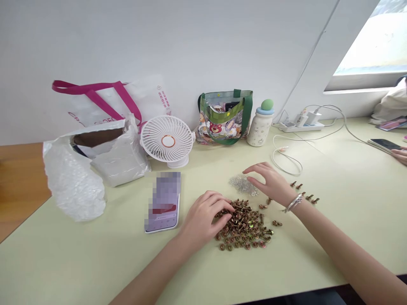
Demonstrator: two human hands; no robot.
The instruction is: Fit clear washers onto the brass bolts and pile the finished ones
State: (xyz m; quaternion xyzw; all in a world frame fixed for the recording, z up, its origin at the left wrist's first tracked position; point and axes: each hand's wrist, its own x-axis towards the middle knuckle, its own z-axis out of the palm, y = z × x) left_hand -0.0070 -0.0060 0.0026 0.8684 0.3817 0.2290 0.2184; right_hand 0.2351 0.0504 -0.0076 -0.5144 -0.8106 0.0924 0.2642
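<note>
A heap of brass-coloured bolts (246, 226) lies on the pale green table (95, 262) in front of me. My left hand (203, 216) rests on the heap's left side, its fingers curled into the bolts. My right hand (270, 183), with a silver bracelet on the wrist, hovers with fingers spread over a small pile of silvery washers (241, 184) just behind the heap. A short row of bolts (305, 195) lies apart to the right of my right wrist.
A phone (163, 203) lies left of my left hand. Behind it stand a white fan (168, 141), an open plastic bag (92, 161), a cartoon tote (225, 118), a bottle (260, 125) and a power strip (300, 123) with cables. Another person's hand (400, 154) shows at the right edge.
</note>
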